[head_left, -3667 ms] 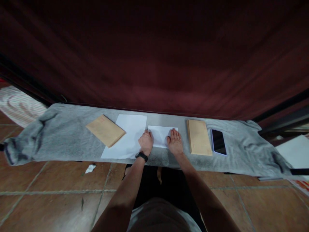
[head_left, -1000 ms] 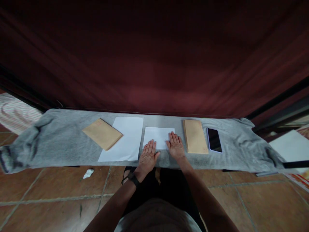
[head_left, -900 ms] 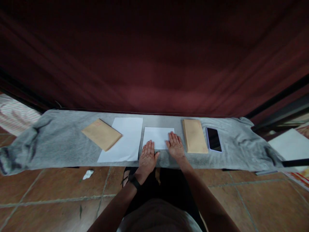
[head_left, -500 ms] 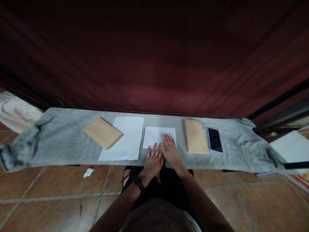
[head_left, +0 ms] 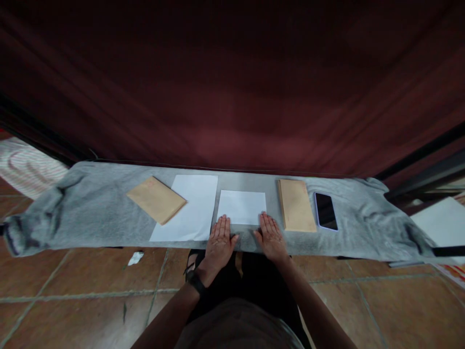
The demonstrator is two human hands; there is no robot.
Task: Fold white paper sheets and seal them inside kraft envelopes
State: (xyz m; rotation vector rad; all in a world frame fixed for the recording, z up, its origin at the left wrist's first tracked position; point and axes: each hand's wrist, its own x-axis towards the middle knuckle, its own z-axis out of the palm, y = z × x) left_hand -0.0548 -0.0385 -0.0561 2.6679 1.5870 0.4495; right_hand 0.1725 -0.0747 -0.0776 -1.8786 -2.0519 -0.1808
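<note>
A small folded white paper (head_left: pixel 241 207) lies on the grey cloth (head_left: pixel 90 213) in front of me. My left hand (head_left: pixel 219 237) lies flat with fingers stretched out, its tips at the paper's near left corner. My right hand (head_left: pixel 271 235) lies flat too, fingertips touching the near right corner. Neither hand holds anything. A larger white sheet (head_left: pixel 189 208) lies to the left, partly under a tan envelope (head_left: pixel 156 199). A second tan envelope (head_left: pixel 297 205) lies to the right of the folded paper.
A black phone (head_left: pixel 326 211) lies right of the second envelope. A dark red curtain (head_left: pixel 232 82) hangs behind the cloth. Brown floor tiles (head_left: pixel 72 286) carry a small white scrap (head_left: pixel 135 257). A white board (head_left: pixel 441 225) shows at the far right.
Both hands were together on the folded paper half a second ago. They have since slid apart and back to its near corners, lying flat.
</note>
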